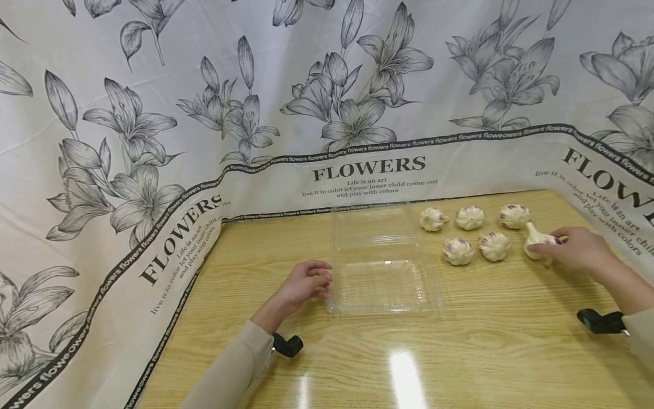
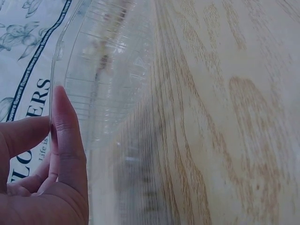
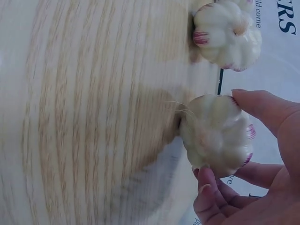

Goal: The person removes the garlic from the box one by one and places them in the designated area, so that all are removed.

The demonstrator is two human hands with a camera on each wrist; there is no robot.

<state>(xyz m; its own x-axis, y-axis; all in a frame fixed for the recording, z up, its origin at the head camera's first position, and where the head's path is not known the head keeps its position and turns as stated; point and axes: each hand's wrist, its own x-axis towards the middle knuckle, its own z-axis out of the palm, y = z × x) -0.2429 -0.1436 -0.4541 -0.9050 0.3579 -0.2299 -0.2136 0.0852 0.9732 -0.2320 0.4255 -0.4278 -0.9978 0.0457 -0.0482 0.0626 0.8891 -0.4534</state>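
Note:
My right hand (image 1: 577, 248) grips a white garlic bulb (image 1: 537, 243) with purple streaks at the right end of the garlic group. In the right wrist view, thumb and fingers hold opposite sides of this bulb (image 3: 218, 136), its root side facing the camera. My left hand (image 1: 305, 282) is at the left edge of a clear plastic clamshell box (image 1: 380, 309), which stands with its lid (image 1: 375, 224) folded back. Seen from the left wrist, the thumb and index finger pinch the rim of the box (image 2: 58, 51). Nothing is inside the box.
Several more garlic bulbs (image 1: 494, 246) lie in two rows right of the box, near the back. A white curtain (image 1: 368, 187) with printed flowers borders the wooden table (image 1: 485, 352) at the back and sides. Black clips (image 1: 288, 345) show at both wrists.

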